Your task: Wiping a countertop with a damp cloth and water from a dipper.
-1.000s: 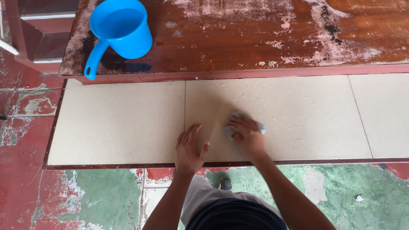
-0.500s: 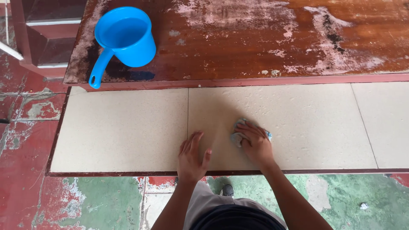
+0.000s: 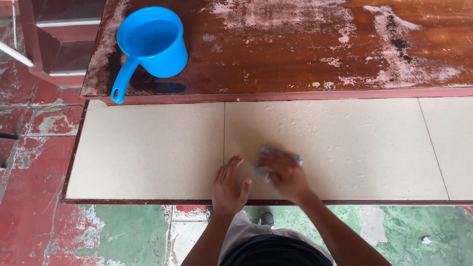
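Cloth (image 3: 268,158), one small bluish-grey piece, lies pressed flat on the beige tiles under the right hand (image 3: 285,176); only its far and left edges peek out past the fingertips.

One desk (image 3: 148,192) carries everything. Its near half is covered by beige tiles (image 3: 148,148): three show, one to the left of both hands, one under them, and a part of a third well off to the right of the right hand. Two thin seams part them. A dark red edge runs along the desk just in front of the wrists.

Beyond the hands, the far half of the desk is one worn brown wooden board (image 3: 276,54), with pale patches where the finish has flaked.

One blue plastic dipper (image 3: 155,42) stands upright on that board, well beyond and to the left of the left hand, its handle pointing back toward the tiles. It holds water.

Two hands are in view, both the person's own. The left hand (image 3: 230,186) lies palm down on the middle tile, fingers loosely spread, holding nothing, just beside the right hand. The right hand is bent over the cloth, fingers curled down on it and blurred, so I cannot tell how tightly it grips.

Below the wrists lies a floor (image 3: 98,236) of chipped red and green paint, and one dark shoe (image 3: 267,218) shows between the forearms.
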